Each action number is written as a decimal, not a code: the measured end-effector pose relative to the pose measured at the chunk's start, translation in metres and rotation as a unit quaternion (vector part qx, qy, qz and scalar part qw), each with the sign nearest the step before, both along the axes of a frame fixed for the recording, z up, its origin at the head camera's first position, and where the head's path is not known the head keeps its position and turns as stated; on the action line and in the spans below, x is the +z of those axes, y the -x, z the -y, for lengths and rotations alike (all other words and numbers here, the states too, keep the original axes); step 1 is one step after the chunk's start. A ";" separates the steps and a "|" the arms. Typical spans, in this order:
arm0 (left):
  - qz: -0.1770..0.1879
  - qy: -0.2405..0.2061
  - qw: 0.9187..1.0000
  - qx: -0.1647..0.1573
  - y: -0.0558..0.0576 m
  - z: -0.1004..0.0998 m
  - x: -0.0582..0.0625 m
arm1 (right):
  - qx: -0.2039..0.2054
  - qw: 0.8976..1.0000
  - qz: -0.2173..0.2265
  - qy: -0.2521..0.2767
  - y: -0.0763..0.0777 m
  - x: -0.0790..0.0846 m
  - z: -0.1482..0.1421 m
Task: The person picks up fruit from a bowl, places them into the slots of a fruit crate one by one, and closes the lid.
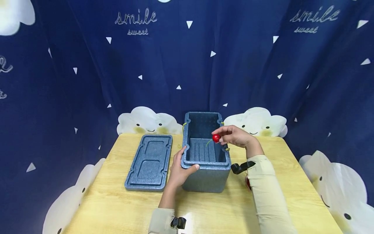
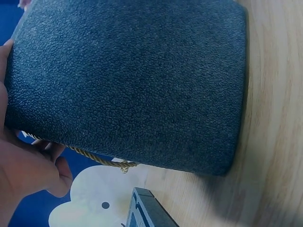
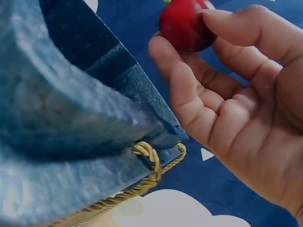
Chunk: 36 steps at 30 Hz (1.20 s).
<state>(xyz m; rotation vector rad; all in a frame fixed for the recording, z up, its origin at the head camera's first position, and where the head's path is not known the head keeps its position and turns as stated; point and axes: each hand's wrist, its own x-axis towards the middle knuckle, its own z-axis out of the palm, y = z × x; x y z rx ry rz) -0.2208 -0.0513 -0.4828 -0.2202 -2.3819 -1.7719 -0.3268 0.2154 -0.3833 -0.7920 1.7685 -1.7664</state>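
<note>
A red cherry (image 1: 216,138) with a thin green stem is pinched between the thumb and fingers of my right hand (image 1: 234,136), above the right rim of a deep blue-grey foam box (image 1: 205,180). In the right wrist view the cherry (image 3: 185,24) sits at the fingertips, beyond the box rim. My left hand (image 1: 179,170) grips the box's near left corner, its thumb over the front rim and its fingers along the left side. The left wrist view shows the box's textured front wall (image 2: 132,85) and part of my left hand (image 2: 28,165).
The matching lid (image 1: 149,162) lies on the wooden table (image 1: 117,208) left of the box. Yellow rope handles (image 3: 154,165) hang on the box's sides. Partly behind the right sleeve is a dark red object (image 1: 248,182). A blue curtain with clouds surrounds the table.
</note>
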 end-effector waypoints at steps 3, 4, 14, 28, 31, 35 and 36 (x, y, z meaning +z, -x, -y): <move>0.001 0.002 1.000 0.002 -0.002 -0.001 -0.002 | 0.006 1.000 0.012 0.004 0.004 -0.004 0.001; -0.001 0.001 1.000 0.002 -0.002 -0.001 -0.002 | 0.004 1.000 0.016 0.004 0.005 -0.005 0.002; 0.000 -0.002 1.000 0.002 0.002 -0.003 -0.006 | -0.017 0.998 0.044 -0.028 0.015 -0.004 0.011; -0.004 0.001 1.000 0.007 0.003 0.000 -0.005 | -0.003 0.997 0.056 -0.055 0.022 0.000 0.016; -0.009 0.000 1.000 0.010 0.003 0.001 -0.004 | -0.002 0.995 0.056 -0.085 0.028 0.005 0.018; -0.016 -0.004 1.000 0.008 0.003 0.000 -0.005 | 0.002 0.988 0.054 -0.142 0.035 0.013 0.021; -0.014 -0.005 1.000 0.008 0.003 0.000 -0.006 | 0.006 0.986 0.049 -0.161 0.036 0.014 0.022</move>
